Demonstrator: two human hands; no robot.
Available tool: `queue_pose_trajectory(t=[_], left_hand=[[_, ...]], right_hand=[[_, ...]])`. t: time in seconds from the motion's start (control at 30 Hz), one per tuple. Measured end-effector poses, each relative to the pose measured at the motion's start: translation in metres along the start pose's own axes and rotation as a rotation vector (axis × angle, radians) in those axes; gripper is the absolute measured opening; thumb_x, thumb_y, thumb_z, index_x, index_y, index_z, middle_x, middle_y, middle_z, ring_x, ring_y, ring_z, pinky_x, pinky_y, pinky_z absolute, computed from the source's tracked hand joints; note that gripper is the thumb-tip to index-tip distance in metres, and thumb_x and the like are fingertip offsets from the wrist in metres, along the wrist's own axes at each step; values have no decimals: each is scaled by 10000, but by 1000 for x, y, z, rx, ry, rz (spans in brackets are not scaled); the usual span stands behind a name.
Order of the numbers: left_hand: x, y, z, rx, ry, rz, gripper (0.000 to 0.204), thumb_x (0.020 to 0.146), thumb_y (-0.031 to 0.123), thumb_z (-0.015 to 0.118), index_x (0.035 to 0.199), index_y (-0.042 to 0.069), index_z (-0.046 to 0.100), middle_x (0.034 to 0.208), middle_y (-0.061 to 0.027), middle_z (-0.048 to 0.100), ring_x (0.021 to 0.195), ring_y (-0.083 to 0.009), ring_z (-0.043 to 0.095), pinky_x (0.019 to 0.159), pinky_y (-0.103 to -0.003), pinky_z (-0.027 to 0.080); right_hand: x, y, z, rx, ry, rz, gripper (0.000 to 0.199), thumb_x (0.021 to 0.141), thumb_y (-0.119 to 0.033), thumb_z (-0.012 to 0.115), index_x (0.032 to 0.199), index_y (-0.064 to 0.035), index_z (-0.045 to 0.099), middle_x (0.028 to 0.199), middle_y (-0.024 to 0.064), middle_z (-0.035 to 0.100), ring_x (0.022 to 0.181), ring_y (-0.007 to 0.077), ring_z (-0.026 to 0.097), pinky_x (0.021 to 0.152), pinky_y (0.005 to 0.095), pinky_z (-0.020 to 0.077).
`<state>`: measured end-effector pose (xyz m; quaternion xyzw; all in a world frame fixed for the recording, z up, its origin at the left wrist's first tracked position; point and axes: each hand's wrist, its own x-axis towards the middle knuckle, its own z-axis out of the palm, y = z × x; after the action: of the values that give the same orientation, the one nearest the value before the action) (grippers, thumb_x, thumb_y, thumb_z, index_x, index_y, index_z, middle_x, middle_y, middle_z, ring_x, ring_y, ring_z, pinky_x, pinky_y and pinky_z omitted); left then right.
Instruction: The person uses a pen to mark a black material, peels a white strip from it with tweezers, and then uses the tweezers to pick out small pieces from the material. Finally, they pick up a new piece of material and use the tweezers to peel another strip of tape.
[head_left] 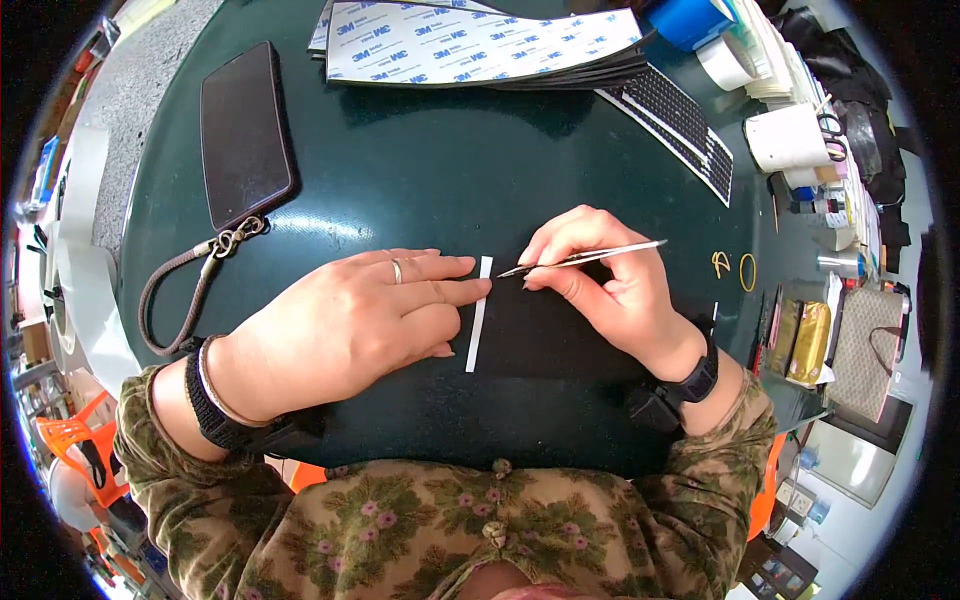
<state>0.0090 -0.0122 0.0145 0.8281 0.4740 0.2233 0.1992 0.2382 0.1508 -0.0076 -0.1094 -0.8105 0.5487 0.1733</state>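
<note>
A black sheet (550, 335) lies on the dark green table in front of me, with a narrow white strip (477, 335) along its left edge. My left hand (350, 320) rests flat with its fingers stretched out, the index fingertip touching the strip. Between the thumb and fingers of my right hand (610, 285) is a slim pair of silver tweezers (615, 252). Their dark pointed tips are just right of the strip, close to my left fingertip. Whether the tips touch the sheet, I cannot tell.
At the far side lies a stack of black sheets (480, 45) with printed white backing, beside a sheet of small black pieces (680, 120). A phone (245, 135) with a cord strap is at left. Tape rolls (728, 62), scissors (831, 135) and a yellow rubber band (747, 272) are at right.
</note>
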Motion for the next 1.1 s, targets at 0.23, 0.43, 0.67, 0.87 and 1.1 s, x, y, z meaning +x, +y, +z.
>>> queue_pose_trajectory(t=[0.23,0.43,0.67,0.87,1.1], left_hand=[[0,1,-2,-5,-9,-1,265,840,155,761,1038,18,649,1308,-105,670,1265,-332,611,1031,-462,521],[0,1,-1,-18,2,-2,269,840,152,759,1045,16,650,1308,-108,670,1265,-337,609,1034,-466,518],[-1,1,0,-15,-9,-9,275,835,152,759,1046,14,649,1314,-110,667,1269,-341,605,1043,-474,511],[-1,1,-1,-12,-10,17,246,834,154,759,1010,27,644,1316,-106,668,1272,-353,600,1052,-490,505],[-1,1,0,-41,-12,4,186,829,154,761,901,55,621,1312,-97,673,1278,-359,594,1063,-502,496]], right_hand=[[1,1,2,-49,42,-28,173,916,15,714,1030,-39,595,982,123,675,887,193,693,773,303,557],[3,2,1,-120,15,-102,181,898,6,738,1012,-42,605,994,122,685,911,206,689,784,311,545],[1,0,-1,-62,-7,17,185,895,-5,746,1013,-51,612,993,113,690,902,207,683,785,313,541],[2,1,1,23,5,-9,173,902,-8,738,1004,-42,602,1000,118,685,893,201,680,791,305,537],[2,0,0,-26,-25,-55,182,902,0,736,1012,-41,599,1003,117,679,882,196,675,791,300,533]])
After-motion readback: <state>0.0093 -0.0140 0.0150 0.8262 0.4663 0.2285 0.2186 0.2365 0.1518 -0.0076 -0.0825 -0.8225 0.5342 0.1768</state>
